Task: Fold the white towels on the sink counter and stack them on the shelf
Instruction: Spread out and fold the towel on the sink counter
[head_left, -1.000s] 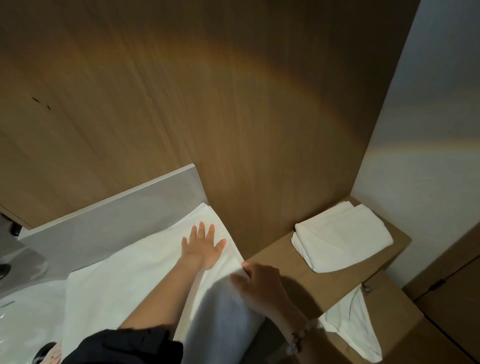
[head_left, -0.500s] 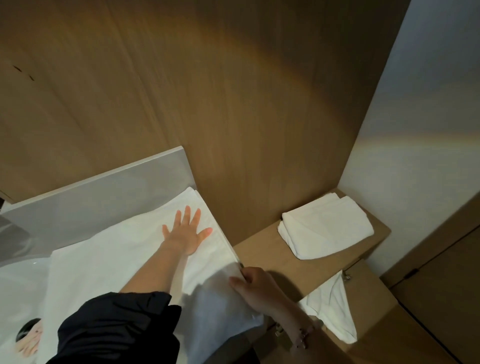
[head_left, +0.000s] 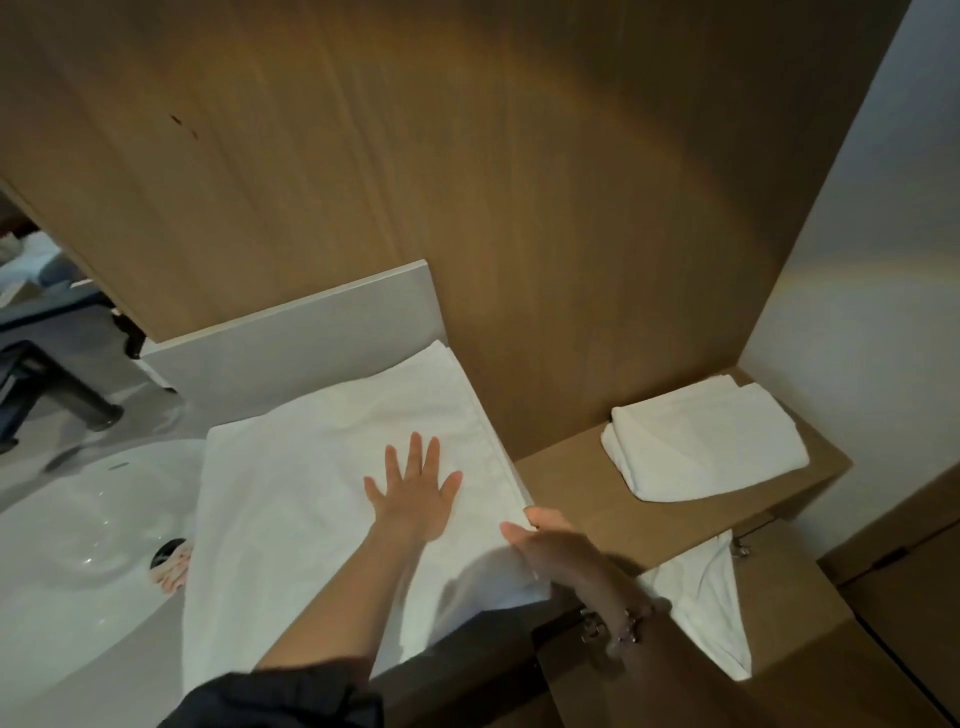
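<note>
left hand (head_left: 415, 493): fingers straight and spread, palm pressed flat on the spread towel (head_left: 291, 519) at centre frame. It pins the cloth and grips nothing.
right hand (head_left: 553, 543): just right of the left hand, at the towel's right edge. Thumb on top, fingers apparently curled under the hem. Blurred, but it reads as a pinch on the edge, not a flat palm.
arms: beaded bracelet (head_left: 631, 618) on the right wrist; dark sleeve (head_left: 280, 696) on the left arm at bottom edge of frame.
spread towel: on the sink counter, centre-left. Far end touches the grey backsplash (head_left: 291, 343), left edge laps over the basin (head_left: 78, 519), near end hangs off the counter front. Surface mostly flat, a few soft wrinkles.
folded towel (head_left: 706, 441): neat rectangle on the wooden shelf (head_left: 566, 488), right of frame, in the corner by the white wall, well apart from both hands.
loose cloth (head_left: 711, 597): white, hangs below the shelf at lower right. Cannot tell if it is one of the task's towels.
step in hand: likely smoothing and squaring the edge before the next fold.
done: one towel folded and shelved.
left: the spread towel needs more folds, then a carry to the shelf and stacking on the folded one. The loose cloth may need the same. Judged roughly a third to halfway through.
</note>
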